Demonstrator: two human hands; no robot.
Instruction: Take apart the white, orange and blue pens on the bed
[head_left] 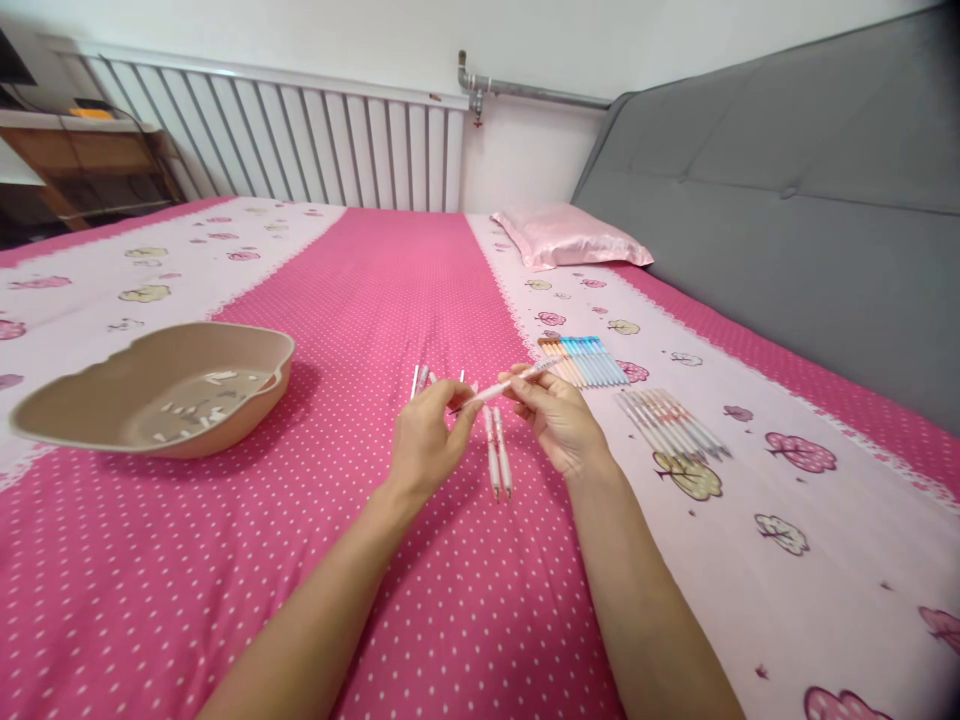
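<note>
A slim white-and-pink pen (493,391) is held between both hands above the bed, slanting up to the right. My left hand (429,436) pinches its lower left end. Thumb and fingers of my right hand (559,418) grip it nearer the upper right end. Two similar pens (498,455) lie side by side on the pink cover just below the hands. Behind my left hand a few more pens (420,379) show in part; the hand hides the rest of them.
To the right lie a row of blue and orange pens (589,361) and a row of whitish pens (670,424). A beige basin (247,400) with small white pieces inside stands at left. A pink pillow (570,237) rests near the grey headboard (787,150); a radiator (300,130) lines the wall.
</note>
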